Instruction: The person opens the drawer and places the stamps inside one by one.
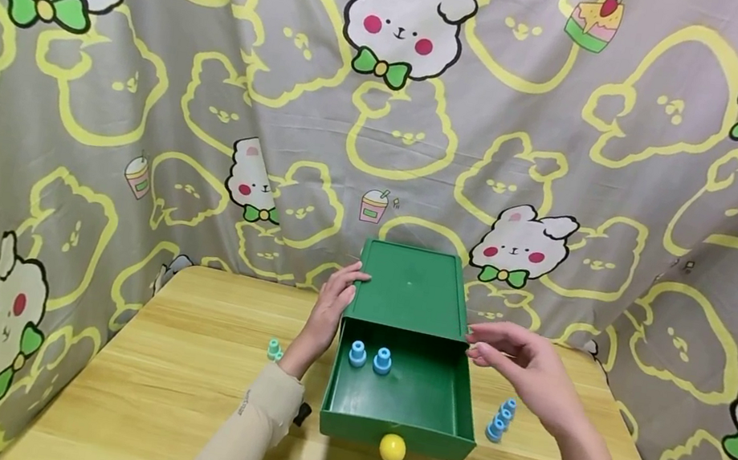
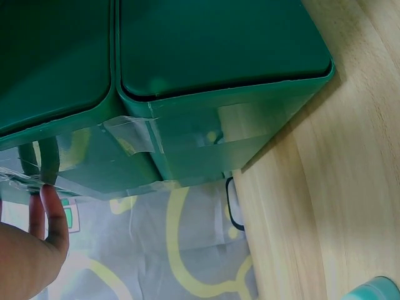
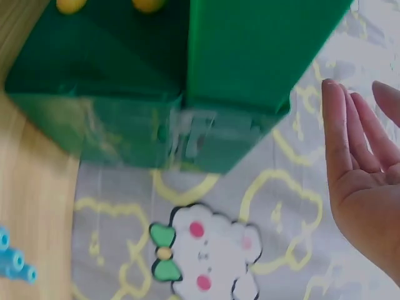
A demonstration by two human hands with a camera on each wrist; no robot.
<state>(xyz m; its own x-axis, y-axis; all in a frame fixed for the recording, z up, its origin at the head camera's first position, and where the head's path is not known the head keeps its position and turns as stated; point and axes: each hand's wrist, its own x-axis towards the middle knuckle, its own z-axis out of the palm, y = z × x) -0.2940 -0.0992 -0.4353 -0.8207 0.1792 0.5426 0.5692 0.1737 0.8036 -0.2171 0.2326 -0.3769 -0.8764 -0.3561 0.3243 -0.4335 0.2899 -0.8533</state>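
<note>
Starting at your left: a small teal plastic peg (image 1: 274,348) stands alone on the pale wooden table (image 1: 166,391), just outside your left forearm. Your left hand (image 1: 331,311) rests flat against the left wall of the green plastic drawer box (image 1: 412,290), fingers straight and reaching up over its top edge; nothing is pinched, it only braces the casing. The left wrist view shows clear tape running along the box's underside by your fingertips.

Moving to the middle: the green pull-out drawer (image 1: 403,398) stands open toward you, its long axis running straight from the box to your chest. Two light blue plastic pegs (image 1: 370,357) stand upright side by side at the back of the tray, close under the box's front edge. A round yellow knob (image 1: 392,449) sits on the drawer's front face.

On to the right: your right hand (image 1: 522,363) hovers beside the box's right front corner, fingers relaxed and apart, holding nothing and touching nothing. Three more blue plastic pegs (image 1: 500,420) wait on the table directly beneath that wrist. So those loose pegs lie nearer your right hand, with the open tray just to its left.
</note>
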